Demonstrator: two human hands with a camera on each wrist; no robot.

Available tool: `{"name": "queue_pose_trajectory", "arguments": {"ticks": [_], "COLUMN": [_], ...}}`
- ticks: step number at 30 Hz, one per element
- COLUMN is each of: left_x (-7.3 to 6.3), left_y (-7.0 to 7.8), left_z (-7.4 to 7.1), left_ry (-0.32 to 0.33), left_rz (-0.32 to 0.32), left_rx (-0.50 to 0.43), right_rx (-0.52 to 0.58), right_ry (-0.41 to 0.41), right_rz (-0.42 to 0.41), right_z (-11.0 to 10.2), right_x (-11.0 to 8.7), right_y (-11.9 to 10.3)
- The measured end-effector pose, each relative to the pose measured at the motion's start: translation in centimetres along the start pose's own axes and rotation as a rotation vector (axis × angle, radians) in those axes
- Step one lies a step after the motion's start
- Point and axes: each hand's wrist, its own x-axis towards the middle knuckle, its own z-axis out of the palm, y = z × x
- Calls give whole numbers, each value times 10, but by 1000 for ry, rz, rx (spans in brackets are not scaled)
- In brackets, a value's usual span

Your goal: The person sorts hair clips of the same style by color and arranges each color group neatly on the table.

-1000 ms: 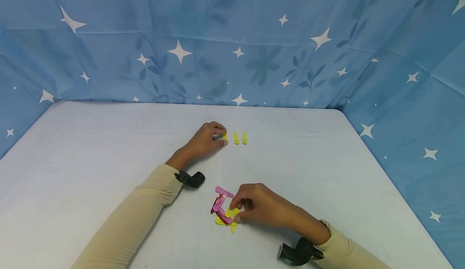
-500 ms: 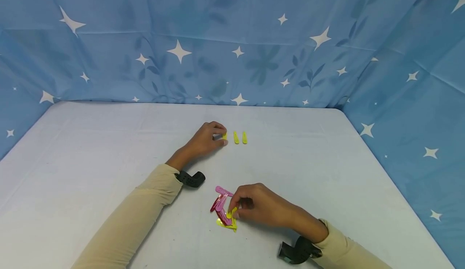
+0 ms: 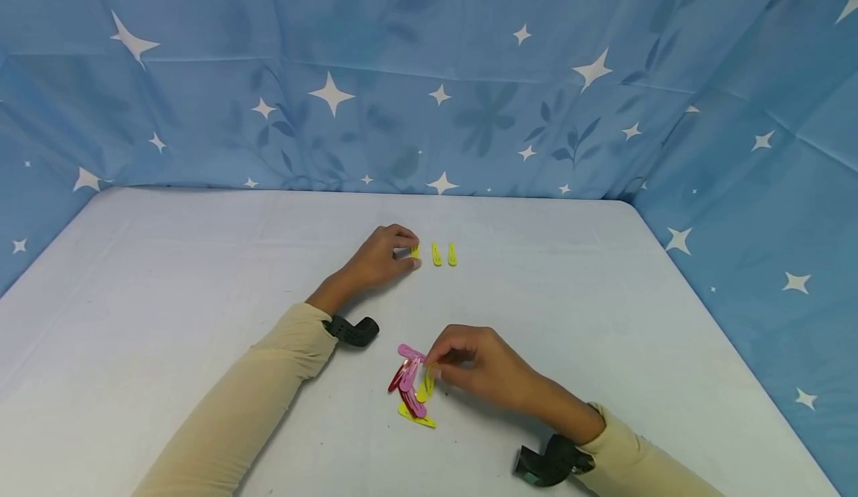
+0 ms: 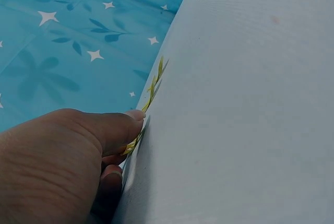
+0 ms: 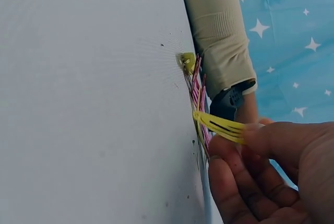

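Note:
Toward the back of the table my left hand [image 3: 378,258] pinches a yellow snap hair clip [image 3: 415,252] between thumb and fingertips; most of it is covered by them. Two more yellow clips, a nearer one [image 3: 436,254] and a farther one [image 3: 452,254], lie side by side to its right. Nearer the front, my right hand [image 3: 485,366] holds another yellow hair clip [image 5: 222,126] by one end, its other end sticking out over the pile. In that pile are pink clips [image 3: 410,375], red clips [image 3: 395,378] and a yellow clip [image 3: 417,416] at the front edge.
A white cloth covers the table [image 3: 570,281]. Behind it and along the right side hangs a blue curtain [image 3: 402,139] with white stars. Black wrist cameras, a left one [image 3: 351,331] and a right one [image 3: 553,461], jut out near the tabletop.
My right hand has drawn a yellow clip up from the front of the pile and moved slightly away from me. The left hand stays on its clip.

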Motion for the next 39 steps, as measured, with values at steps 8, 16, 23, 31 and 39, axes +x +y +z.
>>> {"name": "queue_pose_trajectory", "arguments": {"ticks": [8, 16, 23, 31, 39], "left_x": [0, -1, -1, -1, -1], "left_y": [1, -2, -2, 0, -3], "left_z": [0, -2, -3, -3, -3], "left_ry": [-6, -19, -17, -17, -35], "left_rz": [-15, -5, 2, 16, 9], "left_rx": [-7, -4, -2, -2, 6], "right_rx": [-43, -28, -34, -97, -126], "right_ry": [64, 155, 164, 206, 297], "right_rz": [52, 84, 90, 125, 143], "right_z": [-3, -9, -14, -29, -59], "right_x": [1, 3, 7, 10, 15], "right_y": [0, 2, 3, 2, 17]}}
